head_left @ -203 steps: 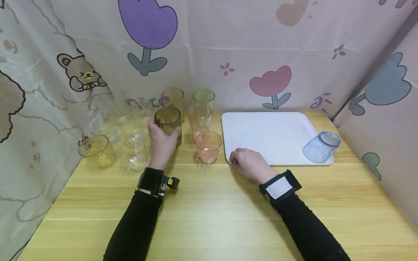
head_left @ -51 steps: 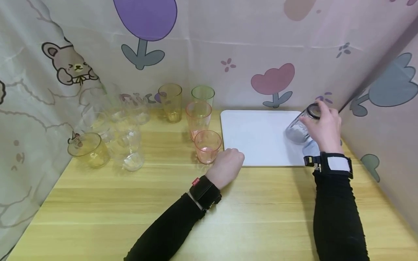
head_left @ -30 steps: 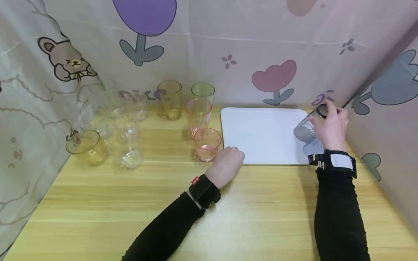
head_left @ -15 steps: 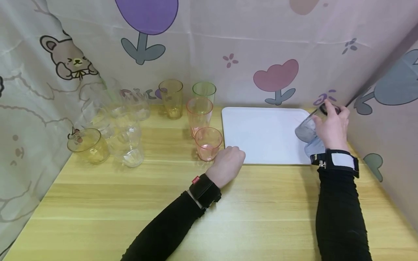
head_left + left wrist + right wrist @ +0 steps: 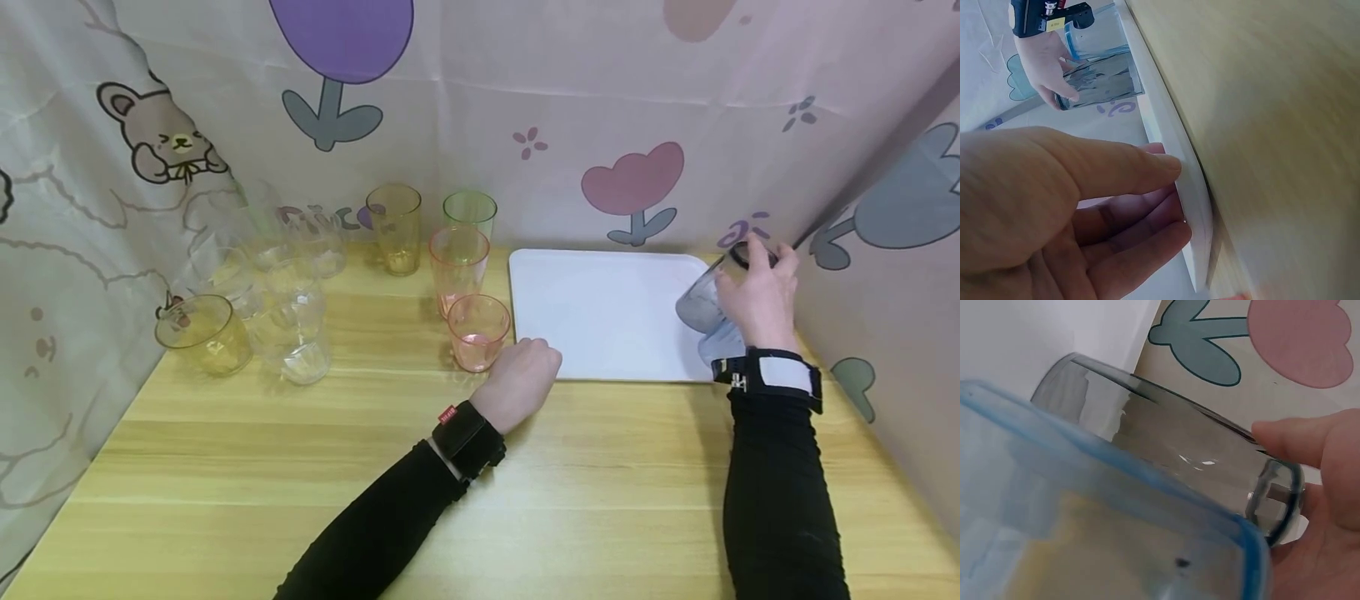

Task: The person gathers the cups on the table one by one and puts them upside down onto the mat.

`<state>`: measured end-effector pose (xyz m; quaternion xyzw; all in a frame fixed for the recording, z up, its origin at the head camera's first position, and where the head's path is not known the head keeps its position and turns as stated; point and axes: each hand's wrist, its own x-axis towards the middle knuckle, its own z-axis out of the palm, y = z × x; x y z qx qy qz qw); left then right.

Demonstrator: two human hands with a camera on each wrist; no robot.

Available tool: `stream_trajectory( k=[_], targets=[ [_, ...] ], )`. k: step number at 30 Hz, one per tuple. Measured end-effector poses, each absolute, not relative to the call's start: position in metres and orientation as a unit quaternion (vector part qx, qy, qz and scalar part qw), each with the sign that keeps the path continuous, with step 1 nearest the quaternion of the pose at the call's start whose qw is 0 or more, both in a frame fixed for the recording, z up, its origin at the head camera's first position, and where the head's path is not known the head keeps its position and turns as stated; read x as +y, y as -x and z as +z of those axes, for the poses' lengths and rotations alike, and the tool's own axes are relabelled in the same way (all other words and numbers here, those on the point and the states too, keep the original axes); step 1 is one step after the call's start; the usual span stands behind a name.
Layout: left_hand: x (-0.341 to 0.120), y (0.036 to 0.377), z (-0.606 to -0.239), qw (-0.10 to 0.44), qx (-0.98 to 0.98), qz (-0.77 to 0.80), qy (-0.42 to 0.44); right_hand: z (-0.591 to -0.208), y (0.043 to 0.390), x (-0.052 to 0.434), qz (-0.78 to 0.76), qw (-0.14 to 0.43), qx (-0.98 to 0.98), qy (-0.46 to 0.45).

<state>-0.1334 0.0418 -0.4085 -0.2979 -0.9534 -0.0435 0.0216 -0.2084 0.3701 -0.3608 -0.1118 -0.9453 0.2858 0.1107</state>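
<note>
A white tray (image 5: 600,308) lies on the wooden table (image 5: 480,467). My left hand (image 5: 536,352) is curled at the tray's near left corner; in the left wrist view the left hand (image 5: 1175,194) pinches the tray rim (image 5: 1166,134) between thumb and fingers. My right hand (image 5: 750,287) grips a dark grey glass (image 5: 701,300) by its base, tilted mouth-down over the tray's right side. In the right wrist view the grey glass (image 5: 1166,437) leans beside a blue cup (image 5: 1085,537). The blue cup (image 5: 720,346) is mostly hidden by my right wrist.
Left of the tray stand a short pink cup (image 5: 477,329), a tall pink cup (image 5: 457,267), a green cup (image 5: 468,217), an amber cup (image 5: 393,225), several clear glasses (image 5: 292,321) and a short yellow cup (image 5: 202,333). Patterned curtains close the back and right sides.
Earlier my left hand held the dark glass among the cups; now my right hand holds it over the tray and my left hand is at the tray corner. Over the last second little moves.
</note>
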Motion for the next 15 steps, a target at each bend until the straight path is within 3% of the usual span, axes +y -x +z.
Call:
stream_trajectory(
  k=[9,15],
  targets=[
    [0.039,0.128,-0.393,0.033,-0.946,-0.113,0.303,-0.339,0.197,0.341,0.290,0.256,-0.921,0.050],
    [0.028,0.124,-0.371,0.097,-0.927,-0.210,0.296,-0.329,0.188,0.309,0.292,0.269,-0.917,-0.031]
  ],
)
